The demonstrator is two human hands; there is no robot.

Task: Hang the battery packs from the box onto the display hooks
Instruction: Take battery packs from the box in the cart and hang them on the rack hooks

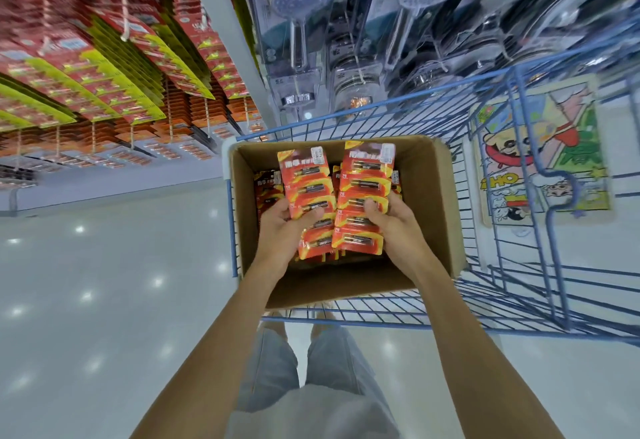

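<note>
One blue cart [363,323] carries the cardboard box [429,196] against its left edge. Above the box, the left hand [280,231] and the right hand [394,227] each pinch a long strip of battery packs [304,179], thumbs on top. The loose upper ends may bend or slip on the way to the display [104,58].

- Battery packs [306,175]: red-orange, yellow flashes, right there.
- Box [433,196]: plain brown cardboard.
- Cart [558,265]: blue wire all round.
- Hanging display packs [114,68]: red with yellow-green bands.
- Cartoon sheet [571,134]: green, yellow, red, many-coloured.
</note>
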